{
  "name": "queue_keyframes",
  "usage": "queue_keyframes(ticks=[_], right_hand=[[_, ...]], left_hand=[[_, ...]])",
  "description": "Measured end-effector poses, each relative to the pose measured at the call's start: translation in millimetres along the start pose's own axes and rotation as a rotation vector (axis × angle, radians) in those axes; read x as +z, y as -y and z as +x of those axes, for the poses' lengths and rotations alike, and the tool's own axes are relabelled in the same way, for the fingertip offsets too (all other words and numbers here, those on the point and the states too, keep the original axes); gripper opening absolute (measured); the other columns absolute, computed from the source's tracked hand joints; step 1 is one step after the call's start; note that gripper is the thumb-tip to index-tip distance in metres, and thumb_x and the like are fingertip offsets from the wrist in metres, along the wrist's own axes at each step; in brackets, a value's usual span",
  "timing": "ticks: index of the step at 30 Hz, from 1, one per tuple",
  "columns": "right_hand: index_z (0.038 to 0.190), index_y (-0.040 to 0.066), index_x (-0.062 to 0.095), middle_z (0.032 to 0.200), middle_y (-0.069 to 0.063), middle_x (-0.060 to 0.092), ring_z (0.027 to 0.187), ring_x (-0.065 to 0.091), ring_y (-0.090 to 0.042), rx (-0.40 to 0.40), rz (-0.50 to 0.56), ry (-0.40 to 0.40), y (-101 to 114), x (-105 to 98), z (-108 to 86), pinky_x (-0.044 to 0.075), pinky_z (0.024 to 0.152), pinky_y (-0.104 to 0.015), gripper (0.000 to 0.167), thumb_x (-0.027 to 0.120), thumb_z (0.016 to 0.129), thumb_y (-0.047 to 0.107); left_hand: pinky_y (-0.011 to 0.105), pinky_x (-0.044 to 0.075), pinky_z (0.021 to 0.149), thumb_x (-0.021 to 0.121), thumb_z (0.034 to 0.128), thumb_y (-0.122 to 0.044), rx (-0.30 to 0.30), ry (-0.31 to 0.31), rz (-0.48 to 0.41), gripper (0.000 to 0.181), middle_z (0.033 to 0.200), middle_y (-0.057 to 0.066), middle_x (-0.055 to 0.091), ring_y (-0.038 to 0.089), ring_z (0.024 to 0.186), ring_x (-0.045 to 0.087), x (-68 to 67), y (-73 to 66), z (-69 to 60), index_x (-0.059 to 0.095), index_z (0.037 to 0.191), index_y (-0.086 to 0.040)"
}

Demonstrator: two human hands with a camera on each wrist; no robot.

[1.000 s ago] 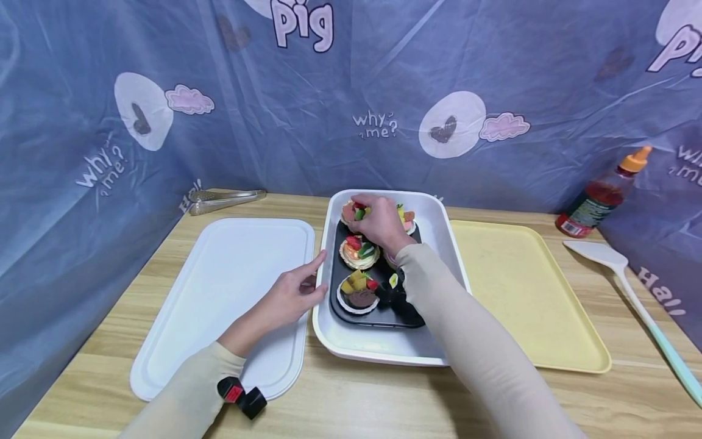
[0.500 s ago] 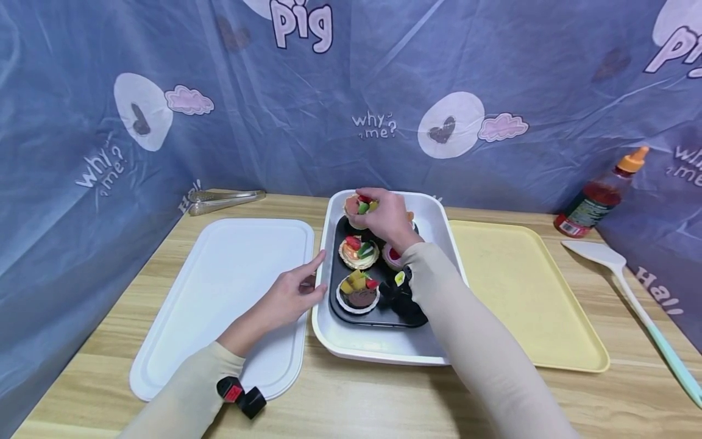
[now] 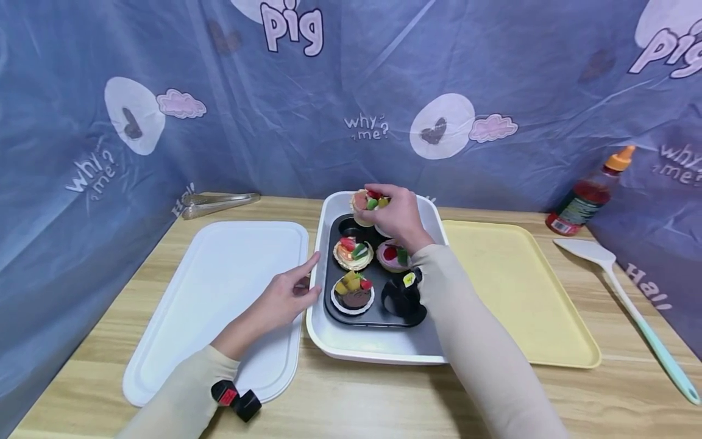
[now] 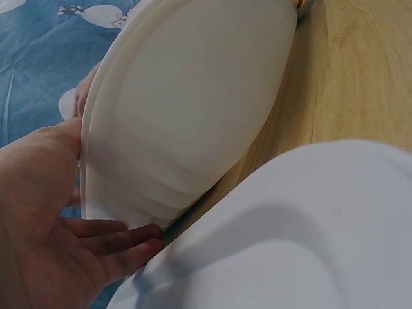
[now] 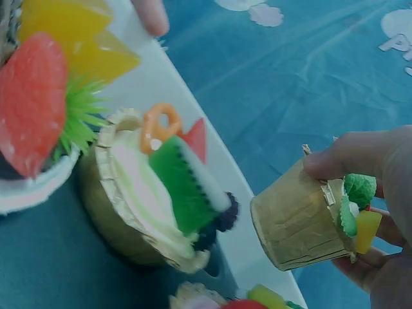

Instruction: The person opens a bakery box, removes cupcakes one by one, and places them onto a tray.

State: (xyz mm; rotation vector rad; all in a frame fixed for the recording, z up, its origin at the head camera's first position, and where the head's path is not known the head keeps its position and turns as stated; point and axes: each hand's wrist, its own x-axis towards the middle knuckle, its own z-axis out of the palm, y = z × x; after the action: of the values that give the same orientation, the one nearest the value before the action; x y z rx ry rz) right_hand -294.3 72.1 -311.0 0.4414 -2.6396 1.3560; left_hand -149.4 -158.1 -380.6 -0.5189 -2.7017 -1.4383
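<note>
My right hand (image 3: 402, 214) pinches a fruit tart (image 3: 364, 210) between thumb and fingers, raised above the back of a black muffin tin (image 3: 364, 318). In the right wrist view, the held tart (image 5: 296, 215) shows a tan paper-like cup with green and yellow toppings. The tin lies inside a deep white tray (image 3: 378, 349). Other tarts sit in it: a cream one (image 3: 353, 253), a chocolate one (image 3: 353, 294) and a pink one (image 3: 392, 256); another behind my right hand is mostly hidden. Fairly straight, my left hand's (image 3: 280, 299) fingers touch the deep tray's left wall (image 4: 180, 109).
A flat white tray (image 3: 219, 286) lies left, a yellow tray (image 3: 510, 292) right. Metal tongs (image 3: 219, 204) rest at the back left. A sauce bottle (image 3: 587, 198) and a white spatula (image 3: 625, 286) with a mint handle are at the right. A blue printed cloth (image 3: 307, 140) hangs behind.
My right hand has lifted the fruit tart out of the back-left cup and drawn it slightly right, uncovering that cup. The left hand stays at the tray wall. The head view has shifted slightly.
</note>
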Motion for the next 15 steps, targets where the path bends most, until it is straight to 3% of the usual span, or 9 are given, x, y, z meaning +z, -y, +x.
queue_keyframes(ticks=[3, 15], right_hand=[[0.128, 0.012, 0.071, 0.13, -0.011, 0.068, 0.119, 0.062, -0.025, 0.012, 0.011, -0.02, 0, -8, -4.8, 0.055, 0.098, -0.039, 0.054, 0.087, 0.076, 0.018], [0.126, 0.015, 0.073, 0.127, -0.007, 0.07, 0.114, 0.064, -0.023, 0.023, 0.024, -0.024, 9, -29, -22.8, 0.057, 0.095, -0.039, 0.052, 0.087, 0.075, 0.016]], left_hand=[[0.04, 0.058, 0.092, 0.063, 0.096, -0.01, -0.008, 0.002, 0.003, 0.065, 0.11, 0.019, 0.072, 0.023, 0.097, 0.07, 0.8, 0.0, 0.0, 0.037, 0.154, -0.001], [0.038, 0.058, 0.092, 0.062, 0.0947, -0.009, -0.028, -0.017, -0.002, 0.065, 0.136, 0.026, 0.061, 0.027, 0.104, 0.071, 3.0, -2.0, -0.4, 0.037, 0.155, -0.002]])
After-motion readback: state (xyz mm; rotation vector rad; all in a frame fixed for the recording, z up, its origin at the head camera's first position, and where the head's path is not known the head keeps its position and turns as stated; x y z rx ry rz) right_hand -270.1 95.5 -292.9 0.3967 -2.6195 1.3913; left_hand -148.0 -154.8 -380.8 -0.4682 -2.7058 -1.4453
